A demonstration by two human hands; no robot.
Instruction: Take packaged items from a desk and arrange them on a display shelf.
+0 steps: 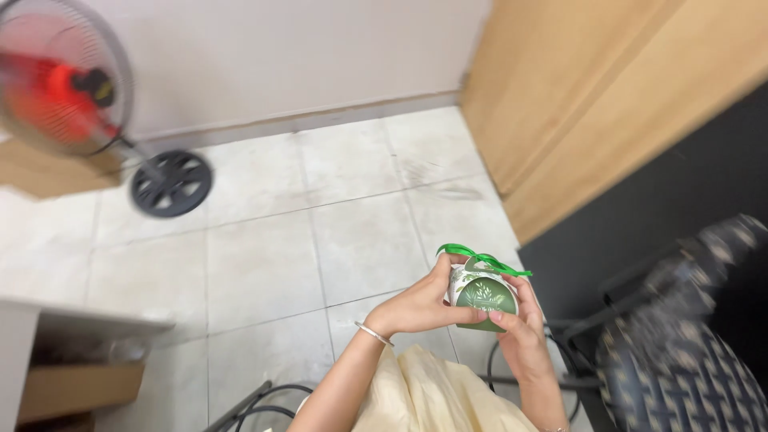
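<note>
Both my hands hold a small green and white gift box [482, 294] with a round green front and a green ribbon [482, 260] tied on top. My left hand [418, 305], a thin silver bangle on its wrist, grips the box from the left side. From below and to the right, my right hand [520, 328] cups it, with fingers over the front edge. Pale cream cloth [436, 396] lies over my lap below the hands.
A red standing fan [60, 76] with a round black base [171, 183] spins at the upper left. A wooden panel [592, 88] stands at the right, a patterned dark chair [688, 352] at the lower right. A white shelf with a cardboard box [76, 388] sits lower left on the tiled floor.
</note>
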